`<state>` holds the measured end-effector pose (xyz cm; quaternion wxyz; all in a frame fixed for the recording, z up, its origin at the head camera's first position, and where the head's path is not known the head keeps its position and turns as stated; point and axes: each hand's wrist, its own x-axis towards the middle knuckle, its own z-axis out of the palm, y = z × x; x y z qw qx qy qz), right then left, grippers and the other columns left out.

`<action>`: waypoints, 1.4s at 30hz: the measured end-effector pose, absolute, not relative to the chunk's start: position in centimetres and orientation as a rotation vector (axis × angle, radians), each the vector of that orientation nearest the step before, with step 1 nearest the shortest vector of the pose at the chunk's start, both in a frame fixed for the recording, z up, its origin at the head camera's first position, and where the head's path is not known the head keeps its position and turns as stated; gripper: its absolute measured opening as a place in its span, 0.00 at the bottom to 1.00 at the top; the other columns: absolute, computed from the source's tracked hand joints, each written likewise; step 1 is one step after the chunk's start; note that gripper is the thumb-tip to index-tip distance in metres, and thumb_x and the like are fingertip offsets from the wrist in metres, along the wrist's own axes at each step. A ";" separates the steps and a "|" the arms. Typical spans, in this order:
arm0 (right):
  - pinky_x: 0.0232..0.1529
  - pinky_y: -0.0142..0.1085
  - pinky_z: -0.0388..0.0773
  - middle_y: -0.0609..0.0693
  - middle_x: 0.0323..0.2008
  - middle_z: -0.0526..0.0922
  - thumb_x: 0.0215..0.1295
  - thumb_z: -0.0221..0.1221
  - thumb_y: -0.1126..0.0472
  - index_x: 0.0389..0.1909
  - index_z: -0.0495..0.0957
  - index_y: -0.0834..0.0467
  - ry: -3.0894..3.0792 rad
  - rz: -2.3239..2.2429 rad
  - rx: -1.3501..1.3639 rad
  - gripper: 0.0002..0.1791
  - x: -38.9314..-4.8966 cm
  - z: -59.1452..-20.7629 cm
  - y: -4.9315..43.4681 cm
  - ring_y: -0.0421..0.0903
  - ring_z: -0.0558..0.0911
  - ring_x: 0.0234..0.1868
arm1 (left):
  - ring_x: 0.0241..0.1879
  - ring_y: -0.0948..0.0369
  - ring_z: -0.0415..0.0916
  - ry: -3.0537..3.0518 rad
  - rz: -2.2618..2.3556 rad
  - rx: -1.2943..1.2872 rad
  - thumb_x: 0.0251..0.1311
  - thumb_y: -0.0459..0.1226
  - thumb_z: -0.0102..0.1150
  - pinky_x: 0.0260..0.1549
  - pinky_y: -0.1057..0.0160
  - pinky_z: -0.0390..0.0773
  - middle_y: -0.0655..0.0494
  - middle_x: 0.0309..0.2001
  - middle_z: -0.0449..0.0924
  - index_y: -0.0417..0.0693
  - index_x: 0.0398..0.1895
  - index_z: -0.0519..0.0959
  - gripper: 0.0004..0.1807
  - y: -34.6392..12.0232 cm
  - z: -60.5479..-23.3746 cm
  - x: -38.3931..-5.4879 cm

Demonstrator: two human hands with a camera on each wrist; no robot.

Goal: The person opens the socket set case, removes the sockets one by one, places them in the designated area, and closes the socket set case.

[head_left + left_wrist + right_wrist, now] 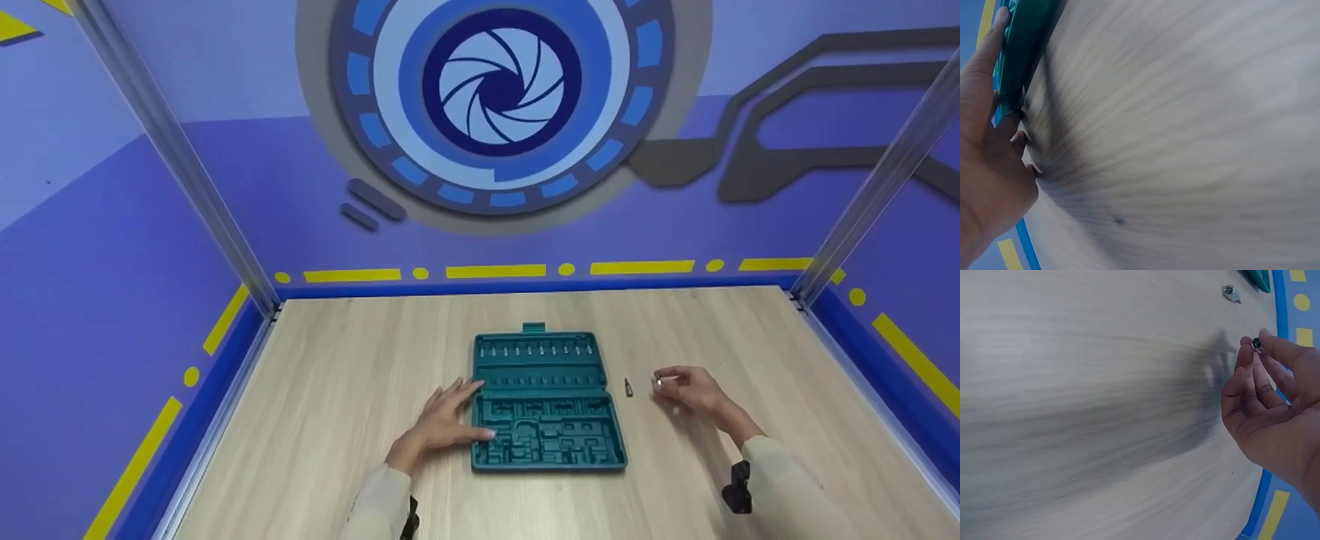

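1. Midway between the bench's (337, 360) side edges: green case (540, 369), opened; lower recesses look unfilled.
2. Left hand (444, 424): fingers extended, touching case's left edge.
3. Outside case: metal piece (1256, 344), pinched by right hand (694, 388); pointed piece (628, 388), near case's right edge.

Tool case (547, 390) lies open on table (337, 360), lid half behind, tray half in front, latch (534, 328) at far edge. Left hand (442, 421) at case's left side, thumb over tray half's left rim. Loose bit (628, 388) on table just right of case, near hinge line. Farther right, small socket (1256, 344) between right hand's (694, 390) thumb and fingertips. Back panel (240, 195) behind table; side panels left (112, 300) and right (922, 262).
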<state>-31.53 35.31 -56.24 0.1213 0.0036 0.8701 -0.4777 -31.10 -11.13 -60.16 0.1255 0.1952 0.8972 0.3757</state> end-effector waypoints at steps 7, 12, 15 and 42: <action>0.39 0.35 0.77 0.65 0.48 0.87 0.72 0.59 0.64 0.58 0.76 0.74 2.577 -1.293 -0.001 0.20 -31.4 -57.4 34.7 0.47 0.85 0.42 | 0.82 0.42 0.46 2.605 1.108 0.565 0.53 0.57 0.74 0.80 0.36 0.40 0.42 0.81 0.53 0.51 0.80 0.59 0.55 -11.1 -60.4 -30.6; 0.36 0.34 0.79 0.65 0.44 0.87 0.70 0.62 0.63 0.53 0.80 0.74 2.668 -1.211 -0.002 0.18 -31.5 -57.3 34.2 0.46 0.84 0.38 | 0.82 0.41 0.45 2.593 1.128 0.556 0.53 0.59 0.74 0.80 0.36 0.39 0.40 0.81 0.51 0.52 0.81 0.58 0.55 -10.8 -60.7 -30.3; 0.33 0.33 0.78 0.63 0.40 0.88 0.69 0.63 0.62 0.52 0.80 0.73 2.717 -1.180 0.007 0.18 -31.6 -57.2 33.9 0.45 0.82 0.35 | 0.82 0.42 0.45 2.594 1.131 0.560 0.53 0.59 0.73 0.80 0.37 0.38 0.42 0.82 0.52 0.53 0.81 0.58 0.55 -10.7 -60.8 -30.5; 0.25 0.30 0.73 0.56 0.29 0.87 0.68 0.62 0.64 0.37 0.85 0.70 2.754 -1.146 -0.001 0.10 -32.5 -57.2 32.0 0.42 0.77 0.26 | 0.82 0.41 0.42 2.585 1.138 0.582 0.54 0.59 0.72 0.79 0.35 0.37 0.41 0.82 0.49 0.55 0.81 0.57 0.55 -11.5 -60.4 -31.0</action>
